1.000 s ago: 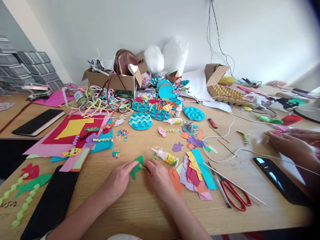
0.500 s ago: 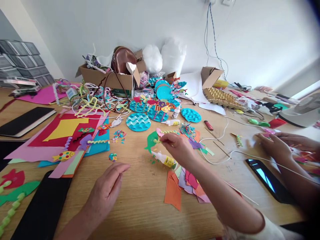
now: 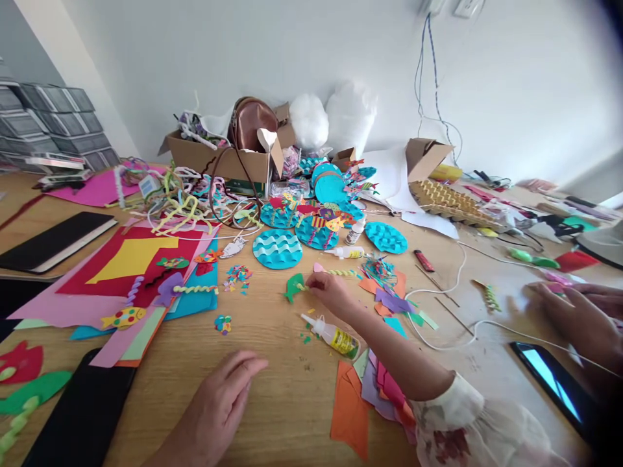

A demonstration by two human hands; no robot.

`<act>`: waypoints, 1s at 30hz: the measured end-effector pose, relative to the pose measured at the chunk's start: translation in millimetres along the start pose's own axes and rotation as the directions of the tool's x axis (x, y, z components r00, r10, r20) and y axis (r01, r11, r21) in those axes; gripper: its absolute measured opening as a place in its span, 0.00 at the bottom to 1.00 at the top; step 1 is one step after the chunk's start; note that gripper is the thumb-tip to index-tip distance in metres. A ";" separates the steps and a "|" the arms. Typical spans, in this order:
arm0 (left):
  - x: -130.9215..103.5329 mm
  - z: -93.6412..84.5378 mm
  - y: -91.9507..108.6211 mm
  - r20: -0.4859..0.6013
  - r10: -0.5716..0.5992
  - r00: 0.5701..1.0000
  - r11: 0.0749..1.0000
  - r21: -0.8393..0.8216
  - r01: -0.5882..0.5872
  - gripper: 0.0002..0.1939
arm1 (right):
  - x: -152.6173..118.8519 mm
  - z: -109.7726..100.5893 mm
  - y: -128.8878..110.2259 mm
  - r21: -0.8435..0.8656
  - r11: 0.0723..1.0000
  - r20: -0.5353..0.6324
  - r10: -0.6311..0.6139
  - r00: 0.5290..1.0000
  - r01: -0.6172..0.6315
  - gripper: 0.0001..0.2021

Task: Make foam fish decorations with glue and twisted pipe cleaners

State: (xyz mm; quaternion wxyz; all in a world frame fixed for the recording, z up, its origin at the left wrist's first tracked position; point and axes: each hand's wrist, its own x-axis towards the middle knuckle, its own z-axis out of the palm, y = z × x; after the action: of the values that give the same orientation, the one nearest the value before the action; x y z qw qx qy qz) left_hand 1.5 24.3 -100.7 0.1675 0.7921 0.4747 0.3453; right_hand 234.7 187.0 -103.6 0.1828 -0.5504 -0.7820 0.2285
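Wooden tabletop [image 3: 287, 415] before a pale wall [image 3: 233, 45], viewed from my remote post.
Left to right, I note: the left hand [image 3: 219, 405], loosely curled and empty; a green paper fish [image 3: 294, 287], near the table's middle; and the right hand [image 3: 331, 292], fingertips pinched on its twisted stem [image 3: 304, 287], beyond a glue bottle [image 3: 335, 337]. I judge the fish light, thin and easily creased, best gripped by that soft stem.
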 end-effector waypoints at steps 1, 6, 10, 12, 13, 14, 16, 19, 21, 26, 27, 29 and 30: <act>-0.2 0.4 0.6 0.015 -0.009 1.000 1.000 -0.002 0.009 0.20 | 0.0 -0.1 0.0 -0.008 1.000 0.011 -0.002 1.000 0.002 0.11; 2.3 -1.7 9.4 0.062 -0.024 0.998 1.000 -0.012 0.025 0.23 | -2.5 -5.6 -5.5 -0.078 0.997 0.032 -0.020 0.999 0.022 0.10; 2.1 -7.8 17.5 0.116 -0.049 0.992 0.997 -0.046 0.055 0.22 | -6.3 -10.5 -9.6 -0.160 0.985 0.035 -0.063 0.997 0.068 0.10; -0.8 -13.4 21.4 0.128 -0.054 0.990 0.995 -0.074 0.064 0.22 | -9.2 -13.1 -11.7 -0.235 0.969 0.034 -0.076 0.997 0.082 0.10; -2.8 -17.0 23.4 0.134 -0.053 0.990 0.993 -0.093 0.066 0.21 | -10.9 -14.5 -13.0 -0.265 0.961 0.035 -0.077 0.996 0.083 0.11; -5.0 -21.3 25.5 0.143 -0.054 0.988 0.991 -0.114 0.071 0.20 | -12.6 -16.1 -14.6 -0.281 0.956 0.038 -0.076 0.996 0.084 0.11; -9.4 -31.5 29.4 0.166 -0.068 0.984 0.985 -0.147 0.092 0.18 | -16.0 -18.9 -17.8 -0.264 0.961 0.048 -0.073 0.996 0.083 0.11; -14.9 -49.3 33.7 0.203 -0.081 0.976 0.974 -0.190 0.121 0.15 | -20.1 -21.0 -19.8 -0.159 0.985 0.017 -0.067 0.998 0.069 0.11; -17.2 -61.4 35.2 0.206 -0.092 0.974 0.968 -0.210 0.136 0.13 | -21.6 -20.5 -17.9 -0.027 0.998 -0.036 -0.057 0.998 0.056 0.11; -20.4 -90.8 35.2 0.171 -0.241 0.955 0.946 -0.178 0.271 0.11 | -22.2 -23.5 -15.3 0.387 0.922 -0.106 0.049 0.993 -0.004 0.11; -21.3 -97.6 34.4 0.166 -0.293 0.942 0.934 -0.162 0.319 0.10 | -23.1 -26.9 -17.7 0.451 0.892 -0.114 0.079 0.990 -0.019 0.12; -23.7 -113.2 31.9 0.134 -0.394 0.909 0.903 -0.129 0.410 0.09 | -27.9 -37.2 -26.4 0.540 0.841 -0.143 0.123 0.982 -0.026 0.14; -24.9 -122.1 30.3 0.098 -0.442 0.892 0.885 -0.112 0.451 0.09 | -32.5 -43.7 -32.3 0.561 0.827 -0.162 0.133 0.978 -0.020 0.14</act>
State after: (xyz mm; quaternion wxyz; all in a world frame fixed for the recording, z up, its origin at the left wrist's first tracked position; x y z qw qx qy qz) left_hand -73.2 -19.9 -6.3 0.3107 0.6603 0.6142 0.3002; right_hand 243.7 153.8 -50.5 0.4010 -0.5238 -0.6372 0.3985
